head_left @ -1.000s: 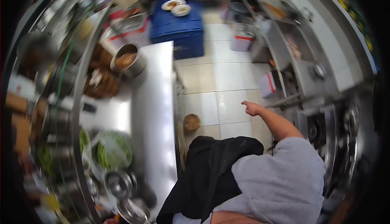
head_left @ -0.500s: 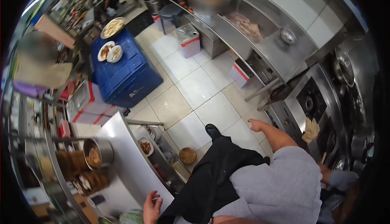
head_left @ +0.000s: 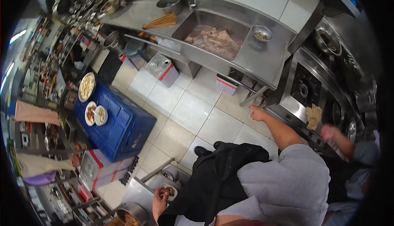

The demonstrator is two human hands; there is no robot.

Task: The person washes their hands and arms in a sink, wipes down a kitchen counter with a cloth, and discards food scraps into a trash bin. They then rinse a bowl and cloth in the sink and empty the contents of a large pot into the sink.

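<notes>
At the lower left, my left hand (head_left: 160, 202) hangs with its fingers curled beside a small white dish of brown food (head_left: 169, 192) on a lower shelf; whether it touches the dish or holds anything is hidden. My right hand (head_left: 258, 113) is raised over the floor with one finger stretched out and nothing in it, left of the stove (head_left: 290, 99). A blue bin (head_left: 123, 131) stands at the left. On its lid are a plate of pale food (head_left: 87, 87), a plate of brown food (head_left: 90, 113) and a white bowl (head_left: 101, 115).
Ahead, a steel sink (head_left: 246, 27) holds pale meat in water, with a small metal bowl (head_left: 262, 33) to its right. A co-worker's hand (head_left: 332, 134) is at the right, near a beige cloth (head_left: 314, 117). Metal tins (head_left: 162, 68) stand on the tiled floor.
The view has swung right, bringing the sink and stove more fully into sight. My left hand has come into view at the lower left. The co-worker's arm has moved up toward the stove.
</notes>
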